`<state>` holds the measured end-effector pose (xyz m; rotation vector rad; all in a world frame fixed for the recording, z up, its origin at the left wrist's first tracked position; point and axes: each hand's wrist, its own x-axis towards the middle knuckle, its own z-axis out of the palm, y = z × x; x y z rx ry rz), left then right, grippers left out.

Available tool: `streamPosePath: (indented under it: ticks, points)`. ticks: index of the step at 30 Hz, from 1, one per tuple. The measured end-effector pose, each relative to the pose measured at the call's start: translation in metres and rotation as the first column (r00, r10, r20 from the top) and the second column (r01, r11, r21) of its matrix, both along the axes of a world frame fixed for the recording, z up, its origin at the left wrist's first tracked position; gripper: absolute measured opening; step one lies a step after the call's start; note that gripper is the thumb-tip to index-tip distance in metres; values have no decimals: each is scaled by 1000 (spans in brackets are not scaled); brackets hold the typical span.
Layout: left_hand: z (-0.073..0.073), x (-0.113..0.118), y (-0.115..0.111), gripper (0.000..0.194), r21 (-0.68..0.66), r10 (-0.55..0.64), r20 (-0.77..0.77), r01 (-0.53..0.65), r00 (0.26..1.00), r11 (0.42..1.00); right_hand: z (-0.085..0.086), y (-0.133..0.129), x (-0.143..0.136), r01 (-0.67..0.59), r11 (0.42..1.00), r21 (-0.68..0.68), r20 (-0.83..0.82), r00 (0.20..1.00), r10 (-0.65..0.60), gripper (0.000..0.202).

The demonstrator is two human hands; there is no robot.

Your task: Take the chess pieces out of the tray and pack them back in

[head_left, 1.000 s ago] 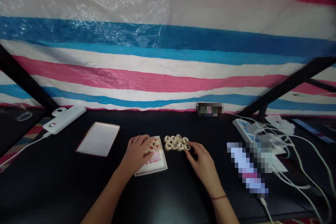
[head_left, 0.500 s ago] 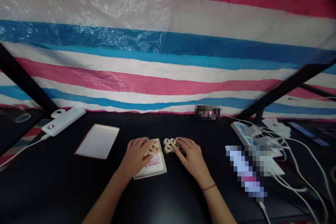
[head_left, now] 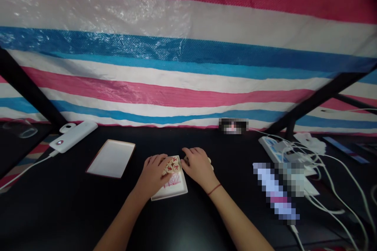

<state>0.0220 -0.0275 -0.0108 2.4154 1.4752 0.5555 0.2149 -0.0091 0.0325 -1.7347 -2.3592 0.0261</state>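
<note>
Round pale pieces with red characters lie bunched between the left thumb and the left fingers, in the far half of a shallow white box. The left hand arches over the box's left edge with its fingers moderately parted and curled around the bunch; whether they grip any piece, I cannot tell. Below the left thumb, a pink line drawing shows on the box floor.

More pale pieces peek out past the right side of the right hand, which lies over them, palm down, just beside the box's right edge. Its thumb and index finger stand a little apart at the box side; the palm hides what the other fingers hold or touch, so their grip cannot be told. A thin dark red band circles the wrist behind those fingers.

Left of the left fingers, a second shallow tray with a white inside lies apart on the black table. Farther out that way is a white device with a cable plugged in. Well to the right of the right fingers are a power strip and tangled white cables. Beyond all the fingertips hangs a striped sheet.
</note>
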Motion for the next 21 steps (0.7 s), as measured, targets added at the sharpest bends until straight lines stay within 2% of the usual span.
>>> streamPosePath:
  ticks: [7,17,19,21]
  points:
    - [-1,-1,-1,55,19,3,11,-4,1000,1000,-2,4,-6,45,998,-47,76,996,-42,22]
    - [4,6,1,61,-5,44,-7,-44,999,999,-7,12,-4,41,998,-43,75,996,-37,26]
    - [9,5,0,63,44,75,10,-75,997,996,-4,12,-3,56,998,-8,19,998,-56,30]
    - [15,1,-1,64,117,93,50,-98,994,988,2,8,-6,61,997,49,-172,984,-52,34]
